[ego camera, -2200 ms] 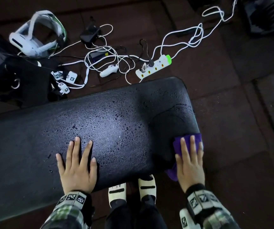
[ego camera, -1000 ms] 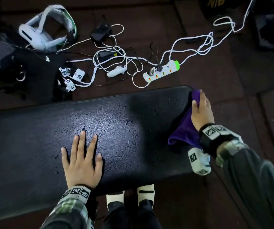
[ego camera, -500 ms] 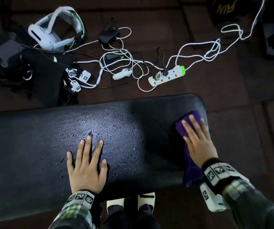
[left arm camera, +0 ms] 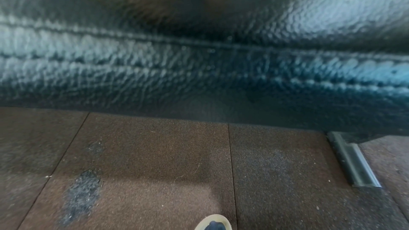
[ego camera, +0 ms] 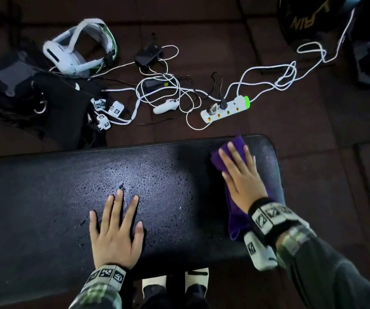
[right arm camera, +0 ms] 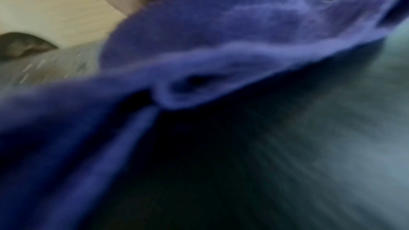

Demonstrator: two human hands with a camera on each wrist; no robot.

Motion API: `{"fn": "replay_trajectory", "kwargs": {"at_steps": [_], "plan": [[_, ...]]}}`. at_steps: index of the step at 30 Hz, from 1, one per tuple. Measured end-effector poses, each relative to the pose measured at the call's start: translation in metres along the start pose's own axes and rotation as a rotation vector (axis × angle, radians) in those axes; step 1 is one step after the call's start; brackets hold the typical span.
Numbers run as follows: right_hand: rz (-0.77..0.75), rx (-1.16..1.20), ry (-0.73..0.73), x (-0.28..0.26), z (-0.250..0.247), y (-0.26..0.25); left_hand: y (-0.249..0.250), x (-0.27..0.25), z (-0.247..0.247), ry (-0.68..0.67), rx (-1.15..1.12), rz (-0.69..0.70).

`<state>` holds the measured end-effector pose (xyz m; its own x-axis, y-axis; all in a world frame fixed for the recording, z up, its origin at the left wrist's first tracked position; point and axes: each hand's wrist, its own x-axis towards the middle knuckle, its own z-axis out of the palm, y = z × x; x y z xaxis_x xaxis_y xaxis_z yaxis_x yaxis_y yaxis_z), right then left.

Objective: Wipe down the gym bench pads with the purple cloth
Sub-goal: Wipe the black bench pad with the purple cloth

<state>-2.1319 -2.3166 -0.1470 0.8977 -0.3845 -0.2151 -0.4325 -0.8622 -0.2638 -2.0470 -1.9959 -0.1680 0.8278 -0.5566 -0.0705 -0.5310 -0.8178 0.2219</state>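
A long black bench pad (ego camera: pixel 46 192) crosses the head view, speckled with water drops in its middle. The purple cloth (ego camera: pixel 235 221) lies at the pad's right end, running from the far edge to the near edge. My right hand (ego camera: pixel 239 172) presses flat on the cloth with straight fingers near the far edge. My left hand (ego camera: pixel 116 228) rests flat on the bare pad near its front edge, fingers spread. In the right wrist view the purple cloth (right arm camera: pixel 199 32) fills the frame, blurred, over the dark pad (right arm camera: pixel 309 146). The left wrist view shows the pad's stitched side (left arm camera: pixel 199 55).
On the brown rubber floor tiles (ego camera: pixel 313 134) behind the bench lie a white power strip (ego camera: pixel 226 110), tangled white cables (ego camera: pixel 168 90), a white headset (ego camera: pixel 77 52) and black gear (ego camera: pixel 23 85). My shoes (ego camera: pixel 175 282) stand under the pad's front edge. A metal bench foot (left arm camera: pixel 354 162) is on the floor.
My right hand has slid the cloth from the pad's right edge leftward and toward the far edge. The left hand stays flat in place. The camera has tilted a little.
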Motion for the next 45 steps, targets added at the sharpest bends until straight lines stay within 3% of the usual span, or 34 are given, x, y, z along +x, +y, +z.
{"fn": "replay_trajectory", "kwargs": {"at_steps": [4,8,12,17,20,23,27,31,33,36,40,43,45], "plan": [[-0.066,0.001,-0.031,-0.044,-0.002,0.031,0.0,0.001,-0.001,-0.001,-0.003,0.003],[0.193,0.121,0.077,-0.032,-0.015,0.065,0.001,0.001,-0.001,-0.008,-0.006,-0.002],[0.368,0.174,0.161,0.014,-0.03,0.054,0.0,0.001,-0.001,-0.017,0.002,-0.001],[0.155,0.102,0.028,0.028,-0.025,0.016,0.001,0.001,-0.001,-0.014,0.001,-0.005],[0.003,0.108,-0.009,-0.003,-0.013,0.006,0.001,0.001,-0.001,-0.015,0.002,-0.005],[-0.04,0.085,-0.079,-0.041,-0.008,0.017,0.0,0.0,0.0,-0.024,-0.002,-0.009],[0.126,0.118,-0.045,-0.046,-0.016,0.041,0.0,0.001,-0.001,-0.024,-0.002,-0.008],[0.326,0.135,0.01,0.004,-0.029,0.038,0.001,0.002,-0.002,-0.028,-0.002,-0.012],[0.335,0.093,-0.011,0.034,-0.035,0.024,0.001,0.002,-0.002,-0.031,-0.003,-0.014],[0.198,0.036,-0.093,0.064,-0.03,-0.012,0.0,0.001,-0.002,-0.03,-0.007,-0.01],[-0.177,-0.027,-0.068,0.05,-0.007,-0.057,0.001,0.0,-0.003,-0.028,-0.012,-0.006],[-0.474,-0.152,-0.148,0.006,0.005,-0.048,0.001,0.0,-0.003,-0.031,-0.014,-0.012],[-0.558,-0.19,-0.191,-0.02,0.0,-0.024,0.001,0.001,-0.004,-0.032,-0.012,-0.01]]}}
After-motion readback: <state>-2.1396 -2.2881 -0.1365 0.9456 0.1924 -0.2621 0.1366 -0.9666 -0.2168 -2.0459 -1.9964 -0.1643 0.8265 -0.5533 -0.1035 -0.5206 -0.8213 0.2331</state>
